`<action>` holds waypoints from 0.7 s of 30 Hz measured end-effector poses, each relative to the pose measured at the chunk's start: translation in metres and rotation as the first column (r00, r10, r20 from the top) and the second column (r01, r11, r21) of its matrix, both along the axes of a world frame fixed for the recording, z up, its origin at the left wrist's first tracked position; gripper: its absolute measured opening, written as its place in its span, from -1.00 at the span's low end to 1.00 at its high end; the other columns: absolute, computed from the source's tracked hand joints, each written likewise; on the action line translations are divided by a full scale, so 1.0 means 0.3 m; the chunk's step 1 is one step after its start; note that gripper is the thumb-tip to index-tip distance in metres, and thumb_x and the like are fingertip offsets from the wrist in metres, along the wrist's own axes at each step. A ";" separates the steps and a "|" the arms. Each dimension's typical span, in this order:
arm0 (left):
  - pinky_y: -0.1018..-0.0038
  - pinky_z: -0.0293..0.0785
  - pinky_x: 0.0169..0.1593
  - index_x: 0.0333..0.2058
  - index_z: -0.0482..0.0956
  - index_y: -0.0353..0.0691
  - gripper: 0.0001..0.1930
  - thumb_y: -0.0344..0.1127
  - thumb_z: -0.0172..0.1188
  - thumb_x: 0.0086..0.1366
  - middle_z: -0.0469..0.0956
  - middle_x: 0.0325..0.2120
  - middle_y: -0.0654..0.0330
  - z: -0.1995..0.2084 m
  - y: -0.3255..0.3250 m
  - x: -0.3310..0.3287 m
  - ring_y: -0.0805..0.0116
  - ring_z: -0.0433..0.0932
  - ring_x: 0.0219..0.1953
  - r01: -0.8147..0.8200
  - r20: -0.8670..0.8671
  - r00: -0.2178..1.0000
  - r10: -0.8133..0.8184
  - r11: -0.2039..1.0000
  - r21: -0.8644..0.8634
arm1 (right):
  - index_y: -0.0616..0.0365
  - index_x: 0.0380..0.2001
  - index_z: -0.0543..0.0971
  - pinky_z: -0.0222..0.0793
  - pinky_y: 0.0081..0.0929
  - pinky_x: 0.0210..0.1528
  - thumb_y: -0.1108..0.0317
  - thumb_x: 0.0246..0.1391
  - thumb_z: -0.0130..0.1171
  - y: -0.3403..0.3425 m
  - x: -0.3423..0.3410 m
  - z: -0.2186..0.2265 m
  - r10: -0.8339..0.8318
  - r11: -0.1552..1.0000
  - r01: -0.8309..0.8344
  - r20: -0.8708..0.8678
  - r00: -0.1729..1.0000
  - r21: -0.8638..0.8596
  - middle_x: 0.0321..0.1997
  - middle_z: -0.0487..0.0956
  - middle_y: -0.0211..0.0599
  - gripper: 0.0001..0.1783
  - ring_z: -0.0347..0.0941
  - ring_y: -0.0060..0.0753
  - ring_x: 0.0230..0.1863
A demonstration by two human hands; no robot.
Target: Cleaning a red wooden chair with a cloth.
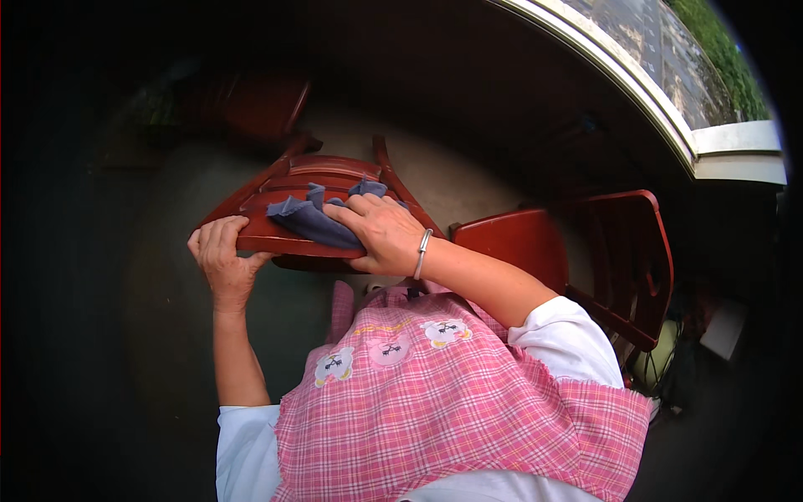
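Note:
A reddish-brown wooden chair (301, 245) stands right in front of me, its slatted back toward me. My left hand (224, 249) grips the left corner of the chair's top rail, fingers over the top and thumb beneath. Bunched on the rail is a dark blue cloth (314, 222). My right hand (385, 233), with a silver bangle at the wrist, presses the cloth against the wood; its fingers curl over the cloth and its thumb reaches below the rail's edge. Part of the cloth is hidden under that hand.
Another red-brown chair (514, 243) stands to the right, its tall back (648, 259) beside my forearm. A further chair (268, 105) sits in shadow at the far left. A white-framed window (686, 146) is at the upper right. A pale green object (657, 351) lies at the lower right.

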State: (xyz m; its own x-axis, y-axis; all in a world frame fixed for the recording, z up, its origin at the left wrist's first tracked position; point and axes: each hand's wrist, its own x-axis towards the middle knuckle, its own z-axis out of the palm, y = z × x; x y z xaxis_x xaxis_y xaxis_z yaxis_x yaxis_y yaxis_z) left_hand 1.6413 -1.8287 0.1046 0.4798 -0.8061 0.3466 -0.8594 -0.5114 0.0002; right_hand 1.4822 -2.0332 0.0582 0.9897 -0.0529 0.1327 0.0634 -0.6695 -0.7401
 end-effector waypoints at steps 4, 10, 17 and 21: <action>0.27 0.15 0.00 -0.33 0.50 -0.15 -0.36 0.38 0.07 -0.05 0.52 -0.34 0.25 0.009 0.011 -0.146 0.27 0.44 -0.18 -0.029 -0.006 1.000 0.029 0.998 -0.051 | 0.04 0.07 0.32 0.24 -0.25 -0.05 0.32 -0.41 0.29 -0.015 -0.104 0.006 0.022 0.999 -0.023 -0.035 0.999 -0.026 -0.17 0.38 -0.16 -0.20 0.32 -0.11 -0.08; 0.31 0.15 -0.02 -0.28 0.52 -0.16 -0.44 0.19 0.26 -0.11 0.54 -0.28 0.27 0.045 0.089 -0.289 0.29 0.44 -0.17 -0.081 -0.123 0.990 0.069 0.992 -0.095 | 0.06 0.02 0.40 0.27 -0.25 -0.07 0.32 -0.47 0.31 0.017 -0.179 0.040 0.090 0.994 -0.093 -0.066 0.994 -0.057 -0.18 0.41 -0.16 -0.22 0.34 -0.06 -0.13; 0.35 0.18 -0.06 -0.28 0.53 -0.17 -0.51 -0.01 0.36 -0.18 0.54 -0.27 0.27 -0.007 0.144 -0.376 0.31 0.45 -0.18 -0.158 -0.179 0.975 0.128 0.973 -0.167 | 0.05 0.02 0.41 0.28 -0.26 -0.08 0.35 -0.45 0.31 -0.006 -0.176 0.028 0.193 0.968 -0.193 -0.015 0.981 -0.163 -0.18 0.41 -0.18 -0.24 0.34 -0.07 -0.12; 0.36 0.21 -0.13 -0.29 0.53 -0.16 -0.53 -0.05 0.36 -0.19 0.51 -0.27 0.30 -0.071 0.135 -0.437 0.34 0.45 -0.21 -0.209 -0.150 0.972 0.178 0.951 -0.227 | 0.04 0.01 0.41 0.28 -0.26 -0.10 0.33 -0.45 0.33 -0.054 -0.152 0.013 0.259 0.938 -0.238 0.055 0.964 -0.253 -0.19 0.42 -0.20 -0.25 0.35 -0.09 -0.13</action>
